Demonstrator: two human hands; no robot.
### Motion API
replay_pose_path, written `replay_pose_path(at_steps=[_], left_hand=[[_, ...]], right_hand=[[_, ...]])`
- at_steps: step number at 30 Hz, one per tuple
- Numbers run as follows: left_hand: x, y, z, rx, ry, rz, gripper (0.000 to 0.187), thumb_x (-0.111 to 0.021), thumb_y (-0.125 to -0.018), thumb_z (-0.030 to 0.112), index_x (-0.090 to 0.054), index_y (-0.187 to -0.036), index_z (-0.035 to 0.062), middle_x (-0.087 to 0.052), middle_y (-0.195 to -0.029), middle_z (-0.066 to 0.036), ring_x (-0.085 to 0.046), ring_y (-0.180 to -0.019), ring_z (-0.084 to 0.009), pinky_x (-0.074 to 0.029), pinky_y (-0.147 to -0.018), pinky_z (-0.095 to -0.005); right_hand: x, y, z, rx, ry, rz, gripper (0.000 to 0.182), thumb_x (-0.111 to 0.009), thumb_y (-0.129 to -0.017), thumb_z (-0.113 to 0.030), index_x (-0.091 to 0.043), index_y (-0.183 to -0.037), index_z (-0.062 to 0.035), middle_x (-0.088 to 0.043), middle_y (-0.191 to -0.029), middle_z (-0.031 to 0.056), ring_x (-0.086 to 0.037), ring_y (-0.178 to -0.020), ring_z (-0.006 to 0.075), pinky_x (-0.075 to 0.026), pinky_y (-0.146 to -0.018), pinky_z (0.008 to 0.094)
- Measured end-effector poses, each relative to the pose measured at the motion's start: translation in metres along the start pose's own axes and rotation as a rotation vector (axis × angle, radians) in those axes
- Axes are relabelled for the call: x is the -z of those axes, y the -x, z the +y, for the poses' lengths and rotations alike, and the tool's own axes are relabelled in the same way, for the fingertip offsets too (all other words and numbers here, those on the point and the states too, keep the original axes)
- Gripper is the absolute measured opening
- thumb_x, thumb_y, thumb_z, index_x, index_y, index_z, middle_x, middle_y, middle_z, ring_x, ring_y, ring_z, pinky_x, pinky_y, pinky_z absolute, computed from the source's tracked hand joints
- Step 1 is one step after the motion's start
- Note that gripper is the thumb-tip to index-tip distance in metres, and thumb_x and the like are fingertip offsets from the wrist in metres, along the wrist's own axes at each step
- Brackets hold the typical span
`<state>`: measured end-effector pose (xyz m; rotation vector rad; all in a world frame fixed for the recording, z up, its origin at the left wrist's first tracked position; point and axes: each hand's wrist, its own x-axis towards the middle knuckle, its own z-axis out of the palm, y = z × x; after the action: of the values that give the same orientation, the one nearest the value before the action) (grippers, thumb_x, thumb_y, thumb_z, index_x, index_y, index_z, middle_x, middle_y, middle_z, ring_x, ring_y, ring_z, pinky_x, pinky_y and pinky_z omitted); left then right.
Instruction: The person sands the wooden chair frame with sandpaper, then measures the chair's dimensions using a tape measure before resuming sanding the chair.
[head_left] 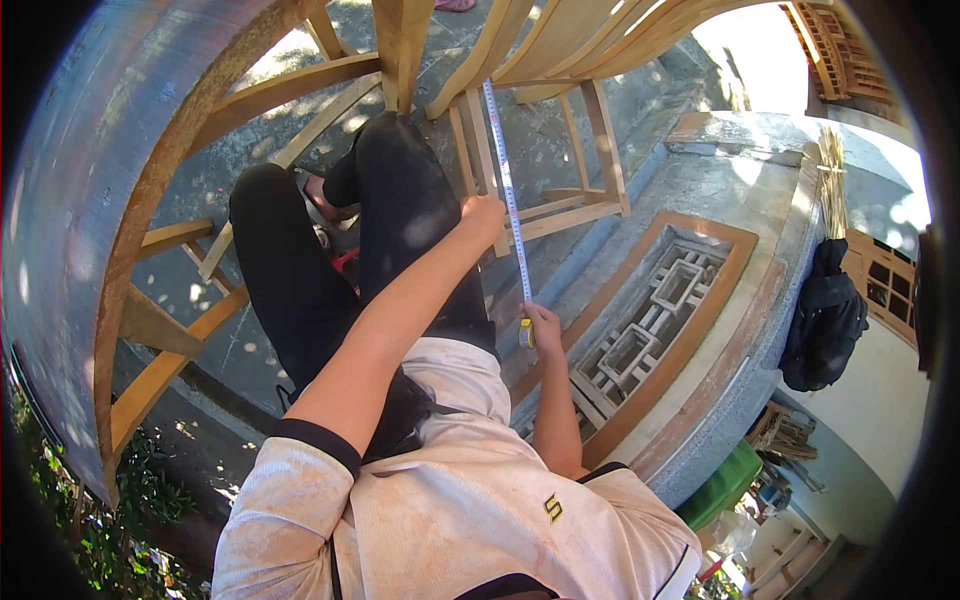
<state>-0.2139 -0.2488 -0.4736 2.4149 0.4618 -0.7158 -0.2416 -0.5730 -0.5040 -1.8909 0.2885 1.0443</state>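
There are two hands, one left hand [484,214] and one right hand [543,330]. I count one tape measure [526,334], which has one case and one white blade [507,170]. The wooden chair [603,145] near it is one. Two knees [390,150] in black cloth are visible, and one pale shirt [450,510] with one logo [552,508]. On the right side there are one bundle of thin sticks [832,180], one black bag [825,315] and one green object [722,485]. The slats of the chair I cannot count surely.
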Motion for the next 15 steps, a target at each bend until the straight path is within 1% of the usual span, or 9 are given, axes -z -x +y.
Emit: replay_pose_path(at_steps=[5, 10, 13, 14, 15], left_hand=[[-0.002, 0.000, -0.001, 0.000, 0.009, 0.006, 0.026, -0.076, -0.079, 0.011, -0.077, -0.104, 0.0035, -0.076, -0.108, -0.015, -0.074, -0.102, -0.0301, -0.059, -0.085, -0.0410], [-0.002, -0.001, -0.001, -0.001, 0.020, 0.006, 0.027, -0.076, -0.079, 0.012, -0.077, -0.105, 0.0040, -0.076, -0.109, -0.015, -0.074, -0.104, -0.0296, -0.059, -0.085, -0.0411], [-0.002, -0.002, -0.001, 0.010, 0.013, -0.009, 0.028, -0.077, -0.079, 0.012, -0.077, -0.106, 0.0042, -0.075, -0.111, -0.014, -0.073, -0.105, -0.0295, -0.059, -0.086, -0.0409], [-0.002, -0.002, -0.001, 0.011, 0.008, -0.012, 0.028, -0.077, -0.079, 0.013, -0.077, -0.106, 0.0043, -0.075, -0.111, -0.014, -0.073, -0.105, -0.0296, -0.059, -0.086, -0.0408], [-0.003, -0.003, 0.000, 0.011, 0.004, -0.013, 0.028, -0.077, -0.079, 0.013, -0.077, -0.106, 0.0044, -0.075, -0.112, -0.014, -0.073, -0.105, -0.0296, -0.059, -0.086, -0.0408]], right_hand=[[0.002, 0.001, -0.007, 0.058, 0.022, -0.017, 0.028, -0.067, -0.100, -0.025, -0.076, -0.102, 0.0008, -0.067, -0.084, -0.0010, -0.060, -0.076, 0.0085, -0.047, -0.070, 0.0248], [0.009, 0.011, -0.038, 0.119, 0.039, -0.075, 0.027, -0.066, -0.101, -0.025, -0.075, -0.103, 0.0009, -0.066, -0.084, -0.0018, -0.059, -0.075, 0.0079, -0.046, -0.069, 0.0243], [0.026, 0.010, -0.045, 0.100, -0.023, -0.177, 0.027, -0.066, -0.101, -0.025, -0.074, -0.104, 0.0004, -0.064, -0.084, -0.0018, -0.059, -0.074, 0.0079, -0.046, -0.066, 0.0248], [0.034, 0.014, -0.047, 0.037, -0.042, -0.202, 0.025, -0.065, -0.101, -0.024, -0.073, -0.105, -0.0009, -0.064, -0.083, -0.0013, -0.060, -0.073, 0.0089, -0.047, -0.064, 0.0255], [0.041, 0.016, -0.045, -0.002, -0.044, -0.199, 0.026, -0.065, -0.101, -0.025, -0.073, -0.105, -0.0012, -0.064, -0.084, -0.0014, -0.059, -0.074, 0.0092, -0.047, -0.065, 0.0257]])
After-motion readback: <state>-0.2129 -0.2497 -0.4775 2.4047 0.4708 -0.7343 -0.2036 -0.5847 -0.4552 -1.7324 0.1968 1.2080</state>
